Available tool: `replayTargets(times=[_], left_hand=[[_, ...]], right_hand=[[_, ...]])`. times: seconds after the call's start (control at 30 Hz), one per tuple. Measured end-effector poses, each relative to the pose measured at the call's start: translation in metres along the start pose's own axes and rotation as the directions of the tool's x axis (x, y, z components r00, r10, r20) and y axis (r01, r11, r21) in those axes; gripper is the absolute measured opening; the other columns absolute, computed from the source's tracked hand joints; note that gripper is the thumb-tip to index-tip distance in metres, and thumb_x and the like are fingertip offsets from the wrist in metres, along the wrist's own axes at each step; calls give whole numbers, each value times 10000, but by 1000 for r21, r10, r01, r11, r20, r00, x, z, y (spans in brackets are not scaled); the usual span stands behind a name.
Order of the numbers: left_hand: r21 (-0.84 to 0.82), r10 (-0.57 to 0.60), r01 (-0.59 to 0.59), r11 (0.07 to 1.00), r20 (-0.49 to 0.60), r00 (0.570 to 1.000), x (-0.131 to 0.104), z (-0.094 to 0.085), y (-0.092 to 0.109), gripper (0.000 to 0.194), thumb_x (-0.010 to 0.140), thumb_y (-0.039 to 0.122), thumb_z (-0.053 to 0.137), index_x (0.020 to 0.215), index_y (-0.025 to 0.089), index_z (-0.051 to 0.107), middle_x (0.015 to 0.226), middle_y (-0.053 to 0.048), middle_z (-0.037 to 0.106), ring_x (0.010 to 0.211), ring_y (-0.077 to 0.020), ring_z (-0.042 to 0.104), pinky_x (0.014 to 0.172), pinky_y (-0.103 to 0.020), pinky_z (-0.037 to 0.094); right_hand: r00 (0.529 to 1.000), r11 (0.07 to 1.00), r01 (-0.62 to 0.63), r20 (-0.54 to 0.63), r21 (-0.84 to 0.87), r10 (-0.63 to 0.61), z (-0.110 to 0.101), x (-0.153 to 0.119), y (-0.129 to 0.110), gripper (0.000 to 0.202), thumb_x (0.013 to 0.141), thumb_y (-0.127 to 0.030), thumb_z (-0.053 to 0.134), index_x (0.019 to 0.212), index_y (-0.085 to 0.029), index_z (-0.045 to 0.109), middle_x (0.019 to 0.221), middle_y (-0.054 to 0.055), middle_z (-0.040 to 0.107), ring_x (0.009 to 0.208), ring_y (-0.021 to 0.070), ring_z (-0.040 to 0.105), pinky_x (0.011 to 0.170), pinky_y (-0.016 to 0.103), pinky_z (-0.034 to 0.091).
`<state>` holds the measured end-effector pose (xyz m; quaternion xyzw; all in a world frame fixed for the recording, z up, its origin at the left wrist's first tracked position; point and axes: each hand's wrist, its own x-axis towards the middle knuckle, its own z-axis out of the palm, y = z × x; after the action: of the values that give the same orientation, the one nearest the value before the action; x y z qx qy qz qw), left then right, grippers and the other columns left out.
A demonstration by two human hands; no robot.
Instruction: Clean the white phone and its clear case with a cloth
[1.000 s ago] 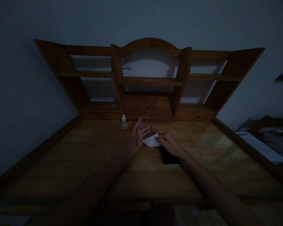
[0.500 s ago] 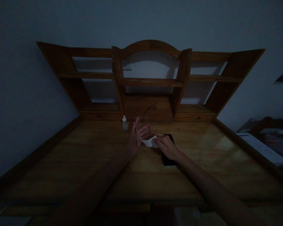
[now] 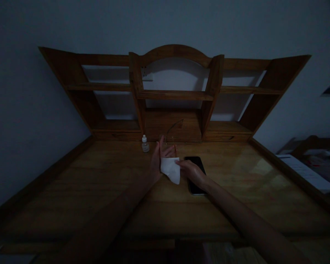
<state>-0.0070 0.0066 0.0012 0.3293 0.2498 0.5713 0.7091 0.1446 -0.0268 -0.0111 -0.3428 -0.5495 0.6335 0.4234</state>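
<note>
A pair of thin-framed glasses (image 3: 175, 124) is held up by my left hand (image 3: 155, 161), the thumb against the frame and the other fingers behind it. One temple rises in front of the shelf's back panel. My right hand (image 3: 191, 171) pinches a white cloth or tissue (image 3: 171, 170), which hangs spread out against my left palm and over the lower part of the glasses. Under my right hand a black phone (image 3: 197, 187) lies on the wooden desk (image 3: 104, 183). A small clear bottle with a white cap (image 3: 145, 145) stands left of my left hand.
A wooden shelf unit (image 3: 176, 96) with small drawers runs along the back of the desk. Papers (image 3: 305, 172) lie beyond the desk's right edge. A wall socket (image 3: 147, 77) shows behind the shelf.
The white cloth was bunched between the hands and now hangs down wider and flatter. My right hand has shifted slightly downward; the glasses remain in my left hand.
</note>
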Motion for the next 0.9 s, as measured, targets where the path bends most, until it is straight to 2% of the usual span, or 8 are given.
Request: replayTargets(times=[0.1, 0.23, 0.3, 0.4, 0.5, 0.6, 0.73, 0.9], left_hand=[[46, 7, -10, 999, 50, 999, -3, 5, 0, 690, 942, 593, 411, 1555, 353, 206, 1205, -110, 657, 1026, -273, 655, 811, -372, 543], [85, 6, -13, 996, 87, 996, -5, 11, -4, 690, 928, 603, 438, 1543, 350, 255, 1084, -87, 688, 690, -179, 662, 506, -252, 508], [56, 26, -31, 998, 97, 995, -5, 16, -7, 638, 949, 554, 445, 1528, 321, 314, 1004, -65, 702, 616, -135, 622, 473, -213, 477], [-2, 59, -59, 998, 119, 991, -4, 24, -11, 532, 988, 445, 434, 1496, 295, 390, 1085, -48, 702, 813, -146, 658, 674, -224, 542], [-21, 28, -25, 999, 176, 984, -6, 28, -16, 503, 995, 446, 415, 1480, 316, 409, 1275, -40, 644, 1038, -197, 642, 804, -288, 555], [20, -50, 47, 999, 226, 973, -7, 25, -19, 506, 985, 504, 394, 1445, 305, 462, 1299, -63, 635, 1071, -233, 641, 798, -339, 567], [80, -173, 159, 984, 236, 956, -6, 21, -21, 549, 988, 539, 324, 1363, 219, 566, 1185, -124, 684, 1046, -250, 658, 769, -352, 576], [88, -177, 162, 983, 208, 962, -4, 20, -23, 525, 966, 562, 389, 1293, 217, 611, 1195, -119, 676, 1071, -243, 651, 726, -306, 580]], right_hand=[[998, 977, -36, -48, 212, 47, -1, 1, -7, 251, 780, -382, 647, 854, -147, 690, 849, 85, 735, 856, 220, 680, 830, 334, 501], [997, 905, -46, -33, 424, 66, -1, 0, -19, 277, 845, -293, 559, 1053, -145, 665, 1000, 99, 739, 972, 223, 682, 927, 364, 504], [998, 883, -30, -34, 468, 52, -3, 2, -22, 302, 878, -280, 503, 1109, -146, 642, 1068, 102, 728, 1039, 223, 669, 972, 377, 494], [998, 868, 22, -59, 497, 9, -10, 5, -24, 307, 900, -290, 471, 1133, -162, 625, 1128, 94, 713, 1125, 224, 637, 1013, 394, 484], [996, 862, 71, -80, 502, -36, -17, 7, -27, 308, 903, -318, 477, 1146, -187, 613, 1171, 86, 698, 1180, 235, 607, 1031, 419, 482], [990, 855, 129, -114, 502, -83, -21, 7, -33, 298, 903, -326, 480, 1143, -204, 608, 1217, 80, 679, 1225, 244, 578, 1031, 437, 488], [979, 828, 198, -151, 524, -138, -23, 4, -43, 285, 910, -308, 474, 1148, -222, 605, 1254, 56, 667, 1276, 233, 542, 1048, 436, 476], [983, 822, 178, -127, 541, -130, -24, 0, -51, 287, 929, -314, 457, 1163, -234, 604, 1247, 45, 675, 1286, 222, 535, 1059, 443, 468]])
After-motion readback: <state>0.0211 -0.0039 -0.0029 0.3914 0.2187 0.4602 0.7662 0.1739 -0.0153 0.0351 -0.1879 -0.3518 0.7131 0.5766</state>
